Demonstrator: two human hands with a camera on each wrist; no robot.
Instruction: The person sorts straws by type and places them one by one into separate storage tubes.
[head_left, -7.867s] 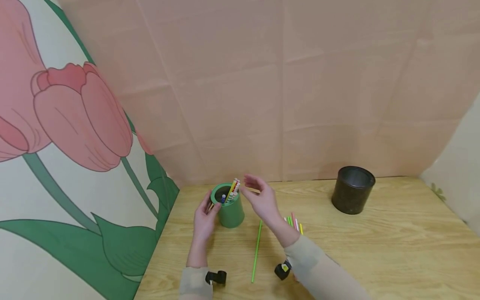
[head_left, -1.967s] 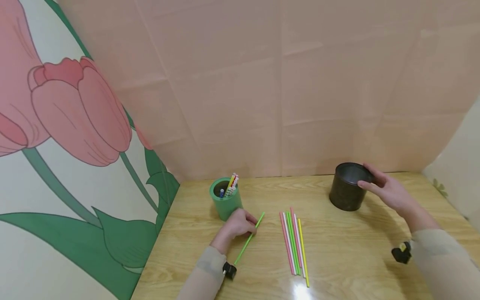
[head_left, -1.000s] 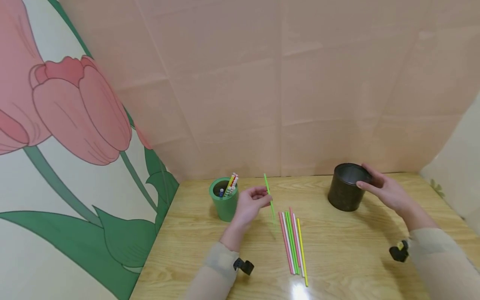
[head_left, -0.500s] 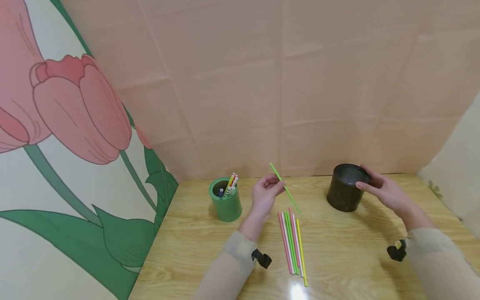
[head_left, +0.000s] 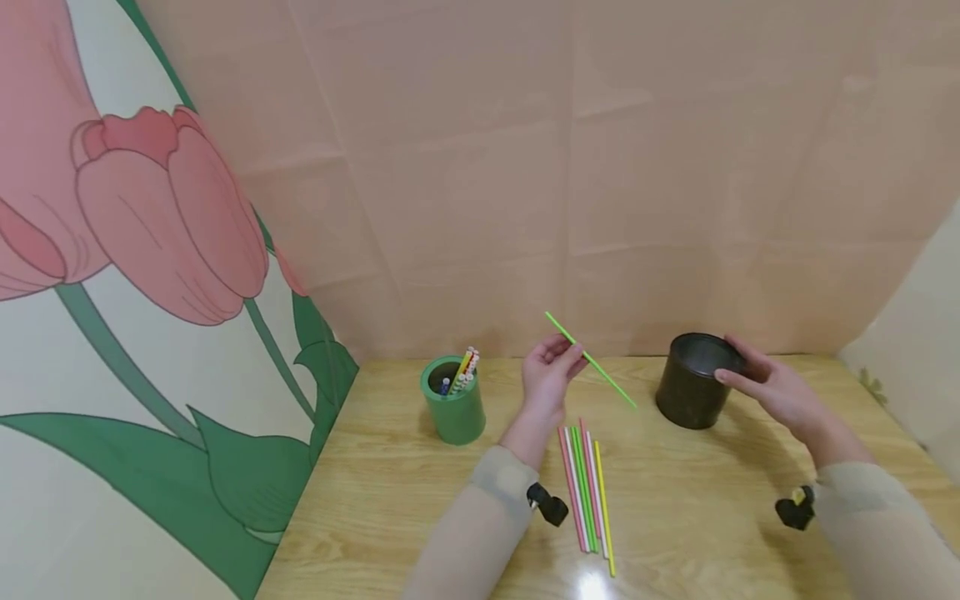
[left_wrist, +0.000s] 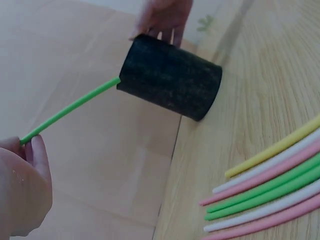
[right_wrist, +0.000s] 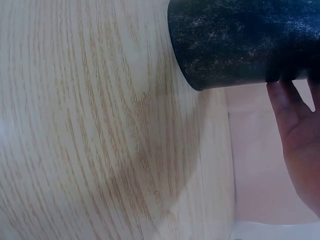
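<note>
A thin green stick (head_left: 600,371) is pinched between the thumb and fingers of my left hand (head_left: 547,375), raised above the table and slanting down to the right. Its lower end is left of the black cylindrical pot (head_left: 688,398) in the head view; in the left wrist view the stick (left_wrist: 75,107) overlaps the edge of the pot's mouth. My right hand (head_left: 783,396) holds the pot by its right side near the rim, thumb in front and fingers behind. The pot stands upright on the table. Its inner bottom is hidden.
Several pink, white, green and yellow sticks (head_left: 585,492) lie side by side on the wooden table (head_left: 697,517), below the left hand. A green pot (head_left: 457,417) with several pens stands at the left. Behind the table hangs a pinkish-brown sheet (head_left: 465,208).
My left hand picked up the single green stick from the table, lifted it and carried it right towards the black pot. My right hand earlier left the green pot and now stays at the black pot.
</note>
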